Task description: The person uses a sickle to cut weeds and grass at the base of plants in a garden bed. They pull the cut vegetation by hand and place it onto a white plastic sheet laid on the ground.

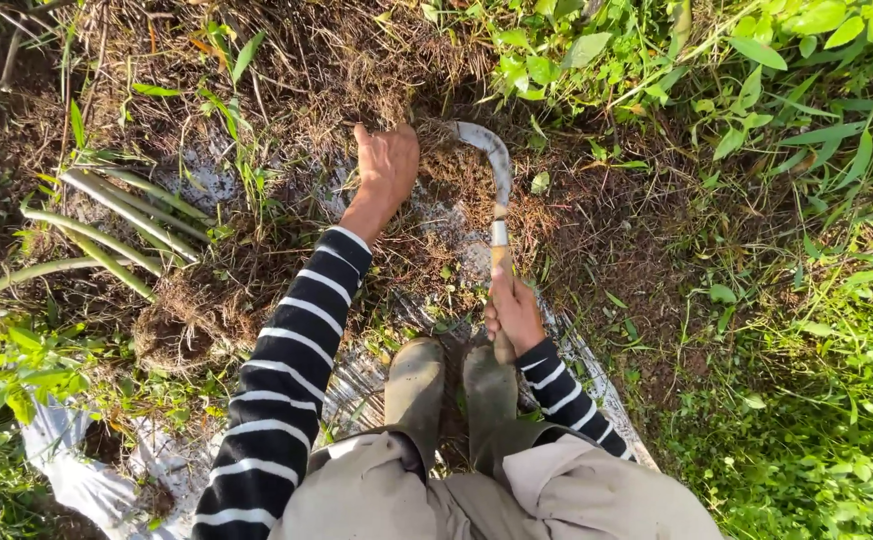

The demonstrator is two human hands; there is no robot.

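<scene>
My right hand point(513, 312) is closed around the wooden handle of a sickle point(498, 170), whose curved grey blade arcs up and left into the dry grass. My left hand point(387, 165) reaches forward and grips a clump of dry brown grass and roots point(357, 70) just left of the blade tip. Both arms wear black sleeves with white stripes. My two olive rubber boots point(452, 385) stand on the ground below the hands.
A silvery plastic sheet point(77, 470) lies under the dry grass and runs to the lower left. Cut pale green stalks point(117, 235) lie at the left. Dense green weeds point(797, 150) fill the right side and top right.
</scene>
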